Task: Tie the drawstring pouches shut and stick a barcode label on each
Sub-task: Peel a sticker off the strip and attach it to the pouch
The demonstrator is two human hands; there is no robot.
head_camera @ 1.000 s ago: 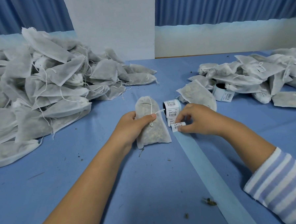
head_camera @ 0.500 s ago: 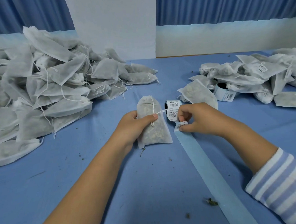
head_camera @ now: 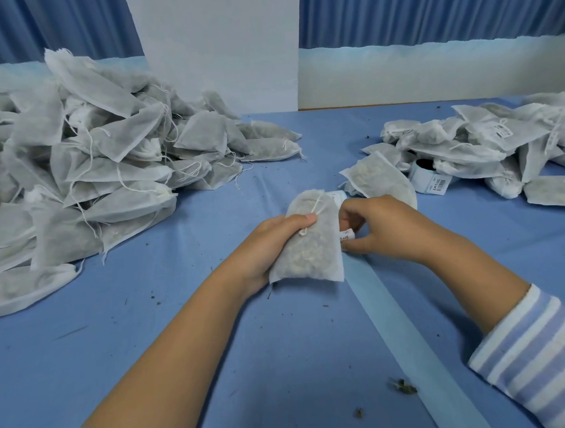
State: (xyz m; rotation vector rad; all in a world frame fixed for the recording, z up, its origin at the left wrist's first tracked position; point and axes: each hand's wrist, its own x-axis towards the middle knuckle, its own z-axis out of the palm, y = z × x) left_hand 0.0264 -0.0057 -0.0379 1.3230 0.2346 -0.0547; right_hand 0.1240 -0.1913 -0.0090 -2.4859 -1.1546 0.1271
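While left hand [head_camera: 271, 244] grips pouch [head_camera: 309, 258] at frame centre, thumb across knotted string, we see right hand [head_camera: 385, 228] pinching label [head_camera: 347, 235] just right of pouch. Unlabelled pile [head_camera: 92, 165] upper left; labelled pile [head_camera: 500, 140] upper right, roll [head_camera: 429, 175] against it.

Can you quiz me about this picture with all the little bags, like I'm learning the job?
1. True or false: the left hand holds a pouch.
2. Already labelled pouches lie on which side? A) left B) right
3. Fill in: the right hand pinches a barcode ____.
Key: 1 true; 2 B, the labelled pile; 3 label.
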